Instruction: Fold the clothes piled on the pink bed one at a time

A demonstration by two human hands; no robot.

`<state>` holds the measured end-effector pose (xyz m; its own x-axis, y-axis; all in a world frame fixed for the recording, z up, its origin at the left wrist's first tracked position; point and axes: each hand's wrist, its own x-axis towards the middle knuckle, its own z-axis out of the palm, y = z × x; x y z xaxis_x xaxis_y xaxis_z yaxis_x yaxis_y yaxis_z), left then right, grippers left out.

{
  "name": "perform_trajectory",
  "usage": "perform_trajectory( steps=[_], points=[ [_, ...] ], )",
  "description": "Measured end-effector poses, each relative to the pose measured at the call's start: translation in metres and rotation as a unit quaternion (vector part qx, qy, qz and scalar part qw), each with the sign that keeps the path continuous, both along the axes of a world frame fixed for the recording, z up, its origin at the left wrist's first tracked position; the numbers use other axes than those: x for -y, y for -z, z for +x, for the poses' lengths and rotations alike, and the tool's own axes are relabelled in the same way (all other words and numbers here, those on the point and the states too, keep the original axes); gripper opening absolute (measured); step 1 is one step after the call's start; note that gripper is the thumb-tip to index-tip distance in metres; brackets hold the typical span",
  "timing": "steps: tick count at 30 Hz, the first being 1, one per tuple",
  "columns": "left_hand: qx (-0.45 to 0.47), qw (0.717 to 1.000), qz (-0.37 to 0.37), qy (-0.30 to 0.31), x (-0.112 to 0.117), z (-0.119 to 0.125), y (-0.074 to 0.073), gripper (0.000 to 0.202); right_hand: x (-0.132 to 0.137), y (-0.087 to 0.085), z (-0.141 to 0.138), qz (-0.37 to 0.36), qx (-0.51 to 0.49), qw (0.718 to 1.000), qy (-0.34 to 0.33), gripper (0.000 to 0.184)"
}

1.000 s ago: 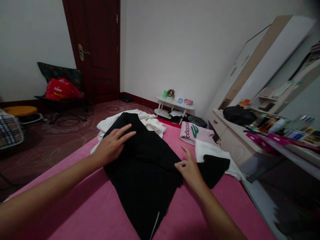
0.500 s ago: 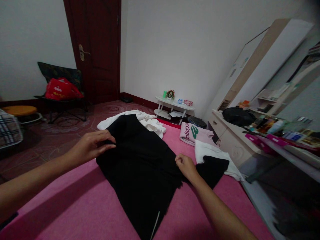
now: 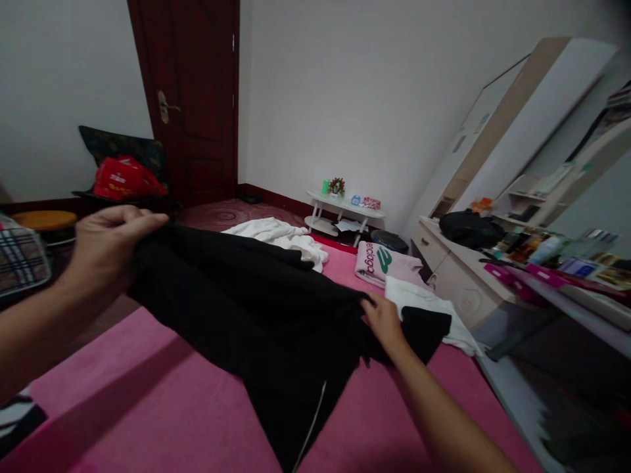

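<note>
A black garment (image 3: 256, 315) lies spread across the pink bed (image 3: 162, 407). My left hand (image 3: 106, 246) grips its left edge and holds that side lifted off the bed. On the garment's right side, my right hand (image 3: 382, 318) pinches the cloth low against the bed. A thin white stripe shows near the garment's lower hem.
A white cloth (image 3: 276, 235) lies crumpled at the bed's far end. A folded pink shirt (image 3: 382, 261) and a white folded piece (image 3: 424, 303) sit at the right. A cluttered dresser (image 3: 493, 263) stands right of the bed. A chair holding a red bag (image 3: 123, 179) stands by the dark door.
My left hand went from lying flat on the garment to gripping its edge and lifting it up and left. My right hand closed on the right side.
</note>
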<state>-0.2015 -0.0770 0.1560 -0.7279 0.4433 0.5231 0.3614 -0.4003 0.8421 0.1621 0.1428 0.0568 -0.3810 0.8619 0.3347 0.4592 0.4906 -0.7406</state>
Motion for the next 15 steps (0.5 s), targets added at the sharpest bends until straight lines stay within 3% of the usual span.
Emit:
perform_trajectory(
  steps=[2,4,6,8,11,13,15],
  points=[
    [-0.025,0.997,-0.008,-0.072,0.004,-0.026,0.001,0.04,-0.01,-0.018,0.021,0.048,-0.032,0.995,0.075,0.023],
    [-0.111,0.986,-0.069,-0.104,-0.001,-0.049,0.01,0.034,-0.007,-0.039,0.03,0.093,-0.077,0.985,0.123,0.023],
    [-0.244,0.95,-0.174,-0.09,-0.013,-0.061,0.026,0.027,0.009,-0.059,0.025,0.092,-0.156,0.976,0.123,0.022],
    [-0.375,0.891,-0.252,-0.041,-0.028,-0.056,0.045,0.044,0.033,-0.075,0.012,0.044,-0.256,0.962,0.089,0.02],
    [-0.48,0.827,-0.285,0.071,-0.046,-0.013,0.069,0.091,0.075,-0.096,-0.007,-0.008,-0.345,0.939,0.013,0.018],
    [-0.511,0.791,-0.304,0.145,-0.05,0.03,0.079,0.105,0.1,-0.109,-0.013,-0.005,-0.375,0.927,-0.02,0.014],
    [-0.507,0.774,-0.318,0.207,-0.046,0.074,0.083,0.112,0.119,-0.123,-0.012,0.011,-0.422,0.907,-0.005,0.012]
  ],
)
